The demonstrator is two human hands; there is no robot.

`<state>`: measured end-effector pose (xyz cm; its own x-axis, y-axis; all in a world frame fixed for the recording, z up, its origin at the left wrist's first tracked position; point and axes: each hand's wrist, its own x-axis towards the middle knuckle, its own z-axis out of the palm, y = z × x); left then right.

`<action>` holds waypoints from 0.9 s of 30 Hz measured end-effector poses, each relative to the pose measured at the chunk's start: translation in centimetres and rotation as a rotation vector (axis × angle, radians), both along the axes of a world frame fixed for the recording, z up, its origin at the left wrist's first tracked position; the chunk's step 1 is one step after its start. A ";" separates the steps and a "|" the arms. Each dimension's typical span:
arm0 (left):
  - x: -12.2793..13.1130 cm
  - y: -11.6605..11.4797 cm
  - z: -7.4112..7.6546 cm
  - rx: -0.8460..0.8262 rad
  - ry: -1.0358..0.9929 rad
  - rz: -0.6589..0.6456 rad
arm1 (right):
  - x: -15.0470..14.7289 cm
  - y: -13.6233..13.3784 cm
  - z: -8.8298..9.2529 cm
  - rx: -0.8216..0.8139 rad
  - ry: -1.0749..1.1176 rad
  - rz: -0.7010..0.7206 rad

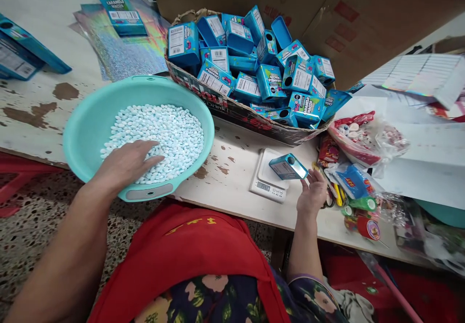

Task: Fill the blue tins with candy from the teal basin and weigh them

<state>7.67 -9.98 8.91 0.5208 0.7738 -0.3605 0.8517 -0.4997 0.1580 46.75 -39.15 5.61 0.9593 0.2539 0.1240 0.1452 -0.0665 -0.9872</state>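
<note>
My left hand (131, 163) reaches into a turquoise plastic basin (83, 115), its fingers stretched out on a heap of small pale blue and white candies (163, 134). Thumb and fingers are apart, and no candy shows in its grasp. On a white digital scale (267, 187) lies a small blue candy box (286, 167), a dark round hole in its end panel. My right hand (313, 192) is beside the right end of that box, palm turned up and fingers spread. Its fingertips are very close to the box; whether they touch it I cannot tell.
Behind the scale, a cardboard carton (232, 107) is piled with similar blue boxes. Bagged sweets (359, 139), scissors (330, 194) and wrapped items crowd the right side. Shiny holographic sheets (123, 56) and more boxes occupy the back left. The table's front edge (225, 207) is close to my body.
</note>
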 end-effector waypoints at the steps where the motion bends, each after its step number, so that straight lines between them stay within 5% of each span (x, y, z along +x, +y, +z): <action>1: 0.1 -0.1 0.2 -0.001 0.012 -0.004 | -0.2 0.3 -0.2 -0.034 -0.036 0.060; 4: 0.1 -0.2 0.3 0.002 0.008 -0.024 | -0.7 1.1 -0.8 -0.102 -0.102 0.172; 8: 0.0 -0.2 0.1 0.035 -0.036 -0.028 | -0.7 1.7 -1.1 -0.141 -0.048 0.131; 12: 1.1 -1.1 1.3 0.196 -0.403 0.034 | -1.3 3.6 0.3 -0.218 -0.104 0.187; 14: 2.5 -1.9 2.7 0.175 -0.719 0.025 | -3.1 6.1 1.6 -0.198 -0.188 0.335; 16: 4.3 -2.8 4.3 -0.025 -0.950 -0.076 | -6.3 9.5 3.4 -0.165 -0.244 0.551; 18: 5.7 -3.4 6.1 -0.189 -1.049 -0.179 | -10.3 13.1 5.3 -0.141 -0.297 0.801; 21: 5.5 -2.9 8.6 -0.159 -1.088 -0.148 | -14.2 17.8 7.9 -0.054 -0.336 1.078; 23: 3.4 -1.2 9.8 0.000 -1.080 0.025 | -13.8 19.9 9.3 -0.026 -0.417 1.033; 27: -4.1 5.1 9.3 0.538 -0.840 0.521 | -6.3 22.0 12.0 -0.116 -0.839 0.561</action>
<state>3.56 -4.85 18.26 0.0088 0.9171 0.3987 0.7018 -0.2897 0.6509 40.48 -17.12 17.59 0.3126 0.6943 0.6482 0.8280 0.1352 -0.5441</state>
